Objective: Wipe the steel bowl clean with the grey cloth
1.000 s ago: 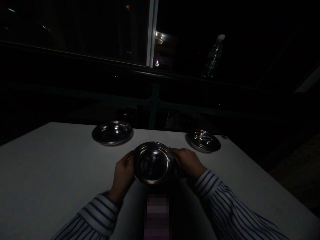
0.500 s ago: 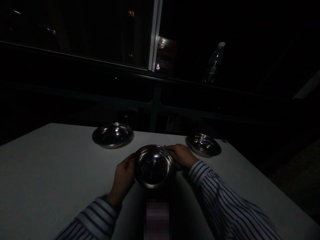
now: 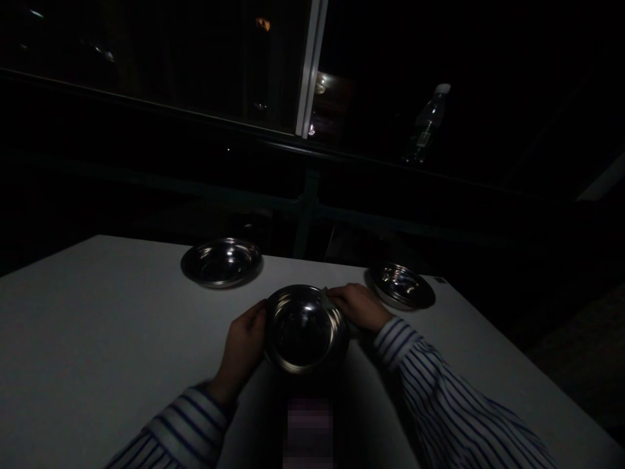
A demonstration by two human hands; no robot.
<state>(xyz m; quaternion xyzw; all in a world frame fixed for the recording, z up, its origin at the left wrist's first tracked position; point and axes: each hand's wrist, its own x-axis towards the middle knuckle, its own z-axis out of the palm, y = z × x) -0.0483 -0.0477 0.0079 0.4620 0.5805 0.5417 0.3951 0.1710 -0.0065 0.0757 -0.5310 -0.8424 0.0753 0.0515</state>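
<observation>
Head view, forward, down over table [image 3: 122, 326]

Left fingers [image 3: 258, 318] curled, right fingers [image 3: 340, 294] pinched, forearms [image 3: 439, 397] angled inward.

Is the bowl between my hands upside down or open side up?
Open side up: the bowl shows its hollow, shiny inside, with the left hand and right hand at its rim.

Left tabletop [image 3: 112, 326] open; held bowl [image 3: 301, 332] blocks middle
</observation>
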